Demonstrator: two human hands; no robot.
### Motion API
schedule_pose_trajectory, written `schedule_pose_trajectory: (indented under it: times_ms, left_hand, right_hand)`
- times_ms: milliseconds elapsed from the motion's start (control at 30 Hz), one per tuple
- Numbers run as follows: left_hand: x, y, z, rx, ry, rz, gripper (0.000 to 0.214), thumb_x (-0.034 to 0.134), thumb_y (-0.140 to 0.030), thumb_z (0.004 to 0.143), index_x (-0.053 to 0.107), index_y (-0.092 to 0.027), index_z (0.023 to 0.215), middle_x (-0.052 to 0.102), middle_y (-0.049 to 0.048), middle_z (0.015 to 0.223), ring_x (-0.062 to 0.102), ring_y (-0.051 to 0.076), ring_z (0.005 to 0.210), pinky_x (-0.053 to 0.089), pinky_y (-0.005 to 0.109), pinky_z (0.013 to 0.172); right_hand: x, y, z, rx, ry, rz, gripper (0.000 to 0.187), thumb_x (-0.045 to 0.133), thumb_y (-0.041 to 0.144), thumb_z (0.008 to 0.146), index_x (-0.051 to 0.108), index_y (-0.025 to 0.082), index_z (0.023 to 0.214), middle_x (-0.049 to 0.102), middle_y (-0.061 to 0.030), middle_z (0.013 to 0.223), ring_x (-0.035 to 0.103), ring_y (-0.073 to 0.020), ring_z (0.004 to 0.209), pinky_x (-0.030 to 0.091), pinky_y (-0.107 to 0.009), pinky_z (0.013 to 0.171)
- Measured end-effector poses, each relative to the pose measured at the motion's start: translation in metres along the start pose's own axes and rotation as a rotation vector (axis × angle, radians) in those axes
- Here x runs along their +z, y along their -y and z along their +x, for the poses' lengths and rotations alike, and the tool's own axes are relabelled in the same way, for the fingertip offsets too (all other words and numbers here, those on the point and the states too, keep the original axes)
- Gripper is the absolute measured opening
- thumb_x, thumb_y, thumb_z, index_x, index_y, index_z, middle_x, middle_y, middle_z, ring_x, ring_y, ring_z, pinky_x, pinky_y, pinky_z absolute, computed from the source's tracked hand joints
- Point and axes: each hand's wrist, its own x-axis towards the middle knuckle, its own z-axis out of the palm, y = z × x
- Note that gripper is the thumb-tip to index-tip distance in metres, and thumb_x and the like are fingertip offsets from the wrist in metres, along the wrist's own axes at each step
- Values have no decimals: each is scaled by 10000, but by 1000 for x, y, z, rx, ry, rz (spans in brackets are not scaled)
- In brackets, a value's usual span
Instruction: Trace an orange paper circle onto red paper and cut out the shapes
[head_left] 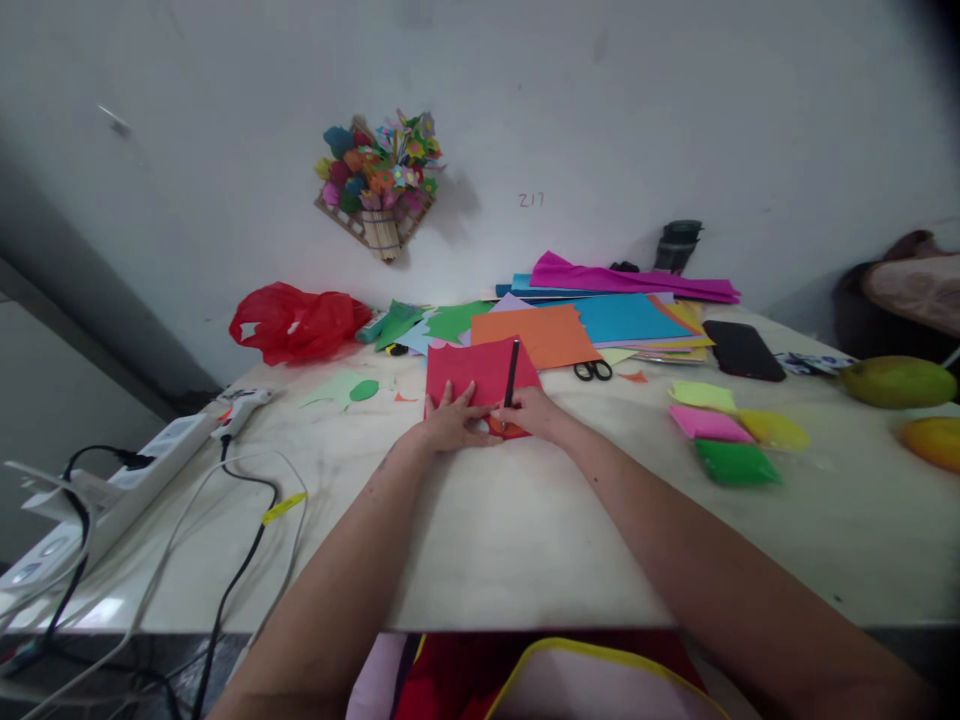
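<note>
Tip of the pen (pixel 511 372) hides under the right hand (pixel 534 412) gripping it, left hand (pixel 450 425) pressed flat on red paper (pixel 472 370)

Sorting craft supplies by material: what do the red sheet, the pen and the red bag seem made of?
Red sheet: likely matte craft paper, flat with crisp edges. Pen: seemingly black plastic, slim barrel. Red bag: probably thin plastic film, crumpled and glossy.

Bare forearms (pixel 337 570); clothing (pixel 450 685) at the lap looks red, perhaps yellow-piped.
</note>
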Motion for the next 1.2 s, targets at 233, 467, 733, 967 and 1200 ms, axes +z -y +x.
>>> schedule_pose_trajectory:
  times_ms: [233,467,733,967,1200]
  left_hand:
    - [-1,0,-1,-2,11,-1,730,425,-737,617,303,-447,1275,10,-59,1449,-116,395,1262,-33,657,918]
    - [-1,0,-1,-3,13,7,720,420,-734,622,307,-448,1274,8,-64,1447,-122,396,1260,-31,660,918]
    - [0,3,1,16,13,-1,625,293,-718,707,300,-456,1274,9,-71,1447,-115,388,1265,-26,659,918]
    - [6,-5,3,-19,-136,39,479,271,-619,788,427,-443,1205,107,-82,1439,4,371,1287,-12,646,937]
    - [12,-16,3,32,-319,154,452,390,-581,761,539,-366,1130,137,-103,1431,53,294,1304,-24,500,1034]
  right_hand:
    - [-1,-1,0,18,9,35,171,592,288,640,642,128,676,612,-27,649,516,-122,606,377,-222,539]
    - [-3,-4,1,-4,14,55,148,591,254,630,647,126,680,621,-24,650,518,-116,599,373,-213,524]
    - [-5,1,-2,-15,30,76,150,581,247,637,646,118,680,624,-28,646,522,-115,607,374,-211,534]
    - [-8,0,-4,-31,48,76,139,582,250,650,635,123,664,633,-34,666,541,-124,631,401,-227,566]
    - [-8,-4,-3,-79,95,150,130,573,248,664,626,129,654,635,-32,652,565,-128,637,428,-232,586]
